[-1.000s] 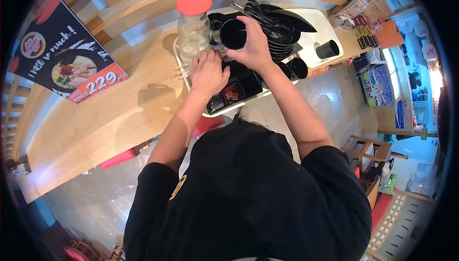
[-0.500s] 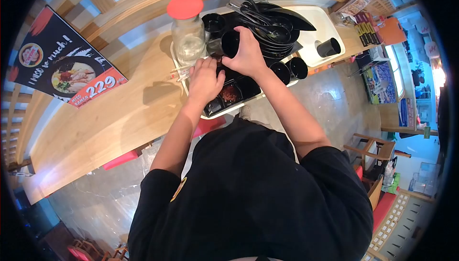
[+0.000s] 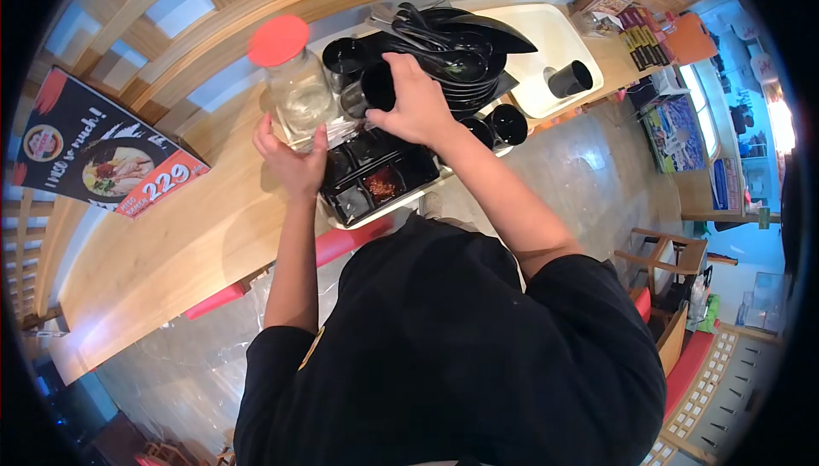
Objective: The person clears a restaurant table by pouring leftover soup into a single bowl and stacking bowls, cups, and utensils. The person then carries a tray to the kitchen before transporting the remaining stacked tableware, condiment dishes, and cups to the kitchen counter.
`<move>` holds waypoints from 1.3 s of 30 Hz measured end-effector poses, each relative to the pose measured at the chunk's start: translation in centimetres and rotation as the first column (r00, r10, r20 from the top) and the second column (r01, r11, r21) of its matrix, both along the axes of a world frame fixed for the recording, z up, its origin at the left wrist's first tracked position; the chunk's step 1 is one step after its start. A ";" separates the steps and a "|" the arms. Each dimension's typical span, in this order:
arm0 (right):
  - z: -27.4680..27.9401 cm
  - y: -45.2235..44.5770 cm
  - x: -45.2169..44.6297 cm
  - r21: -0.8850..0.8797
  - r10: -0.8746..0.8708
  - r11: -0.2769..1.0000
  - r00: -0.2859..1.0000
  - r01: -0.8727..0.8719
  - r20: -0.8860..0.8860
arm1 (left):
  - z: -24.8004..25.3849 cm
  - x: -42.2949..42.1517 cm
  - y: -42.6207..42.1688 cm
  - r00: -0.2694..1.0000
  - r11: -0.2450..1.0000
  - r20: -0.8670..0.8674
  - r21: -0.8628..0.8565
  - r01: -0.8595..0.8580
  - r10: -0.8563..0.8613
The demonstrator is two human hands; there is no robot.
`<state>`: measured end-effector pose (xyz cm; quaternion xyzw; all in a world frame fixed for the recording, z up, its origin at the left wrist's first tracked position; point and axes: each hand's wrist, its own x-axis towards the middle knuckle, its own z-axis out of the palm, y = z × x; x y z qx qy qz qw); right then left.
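My right hand is wrapped round a black cup, which tilts over the loaded tray. My left hand has its fingers spread by the base of a clear glass jar with a red lid; whether it touches the jar or tray is hard to tell. Just right of that hand lies a black divided condiment box with red flakes in one compartment. Another black cup stands behind the held one. Black plates are stacked to the right, with spoons and other cutlery on top.
Beside the loaded tray is a cream tray carrying a black cup on its side. Two more black cups sit near the front edge. A ramen menu sign leans at the left of the wooden counter.
My left hand has moved left, off the condiment box to the jar's base, and its fingers have spread. My right hand keeps hold of the black cup. The view has shifted slightly.
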<state>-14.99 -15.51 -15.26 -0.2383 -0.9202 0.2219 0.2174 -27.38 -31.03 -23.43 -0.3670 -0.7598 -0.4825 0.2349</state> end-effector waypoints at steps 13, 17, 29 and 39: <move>13.7 8.1 13.2 0.099 -0.044 0.988 0.820 0.122 -0.571 | -1.1 -0.1 -0.2 0.929 0.996 0.360 0.043 0.074 -0.085; 13.4 9.2 17.5 0.193 -0.145 0.941 0.844 0.279 -0.516 | -1.0 0.7 -0.7 0.905 0.999 0.426 0.038 -0.003 -0.013; 7.3 9.0 18.2 0.244 -0.244 0.910 0.909 0.335 -0.337 | 4.5 9.9 3.4 0.948 0.946 0.037 -0.063 0.318 -0.316; 2.9 8.6 18.6 0.082 -0.068 0.992 0.965 0.091 -0.252 | 5.7 15.6 11.5 0.766 0.634 0.229 -0.448 0.631 -0.600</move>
